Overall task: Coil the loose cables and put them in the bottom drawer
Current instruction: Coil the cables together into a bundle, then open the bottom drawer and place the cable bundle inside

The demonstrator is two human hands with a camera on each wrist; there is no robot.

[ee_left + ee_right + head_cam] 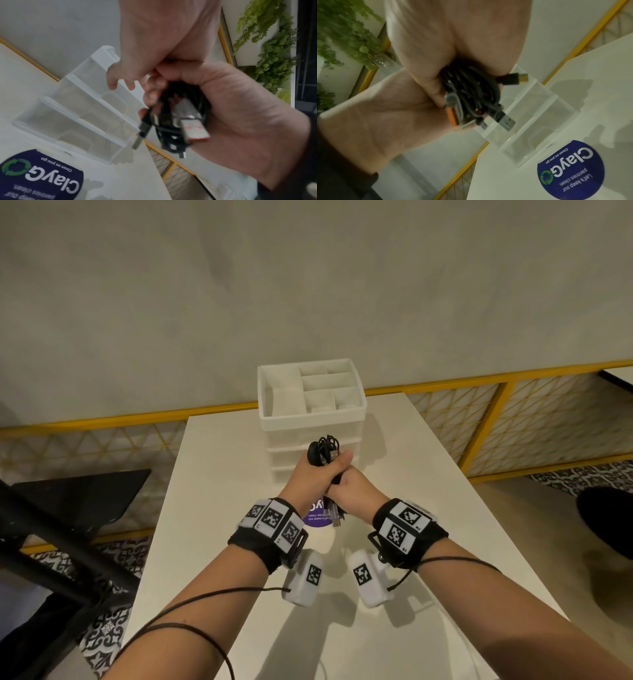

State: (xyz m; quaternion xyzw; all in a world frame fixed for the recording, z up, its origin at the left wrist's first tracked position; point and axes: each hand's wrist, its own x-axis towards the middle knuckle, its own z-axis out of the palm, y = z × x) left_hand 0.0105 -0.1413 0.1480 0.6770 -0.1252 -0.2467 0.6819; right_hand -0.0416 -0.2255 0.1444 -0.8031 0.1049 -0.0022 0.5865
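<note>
A bundle of black cables [323, 448] [171, 128] [471, 92] is held above the white table [222, 508], just in front of the white drawer unit [315, 419] [77, 115] [539, 108]. My left hand [313, 474] [163, 40] [376, 115] grips the coil, its thumb laid across the loops. My right hand [349, 491] [240, 115] [453, 40] grips the same bundle lower down. Plug ends [335, 517] hang below the hands, one with an orange side [452, 117]. The unit's drawers look shut; its bottom drawer [279, 475] is partly hidden by my hands.
A round purple sticker [317, 520] [570, 169] lies on the table under the hands. The drawer unit's top is an open tray with compartments. A black chair [68, 508] stands left of the table, a yellow railing [513, 378] behind it.
</note>
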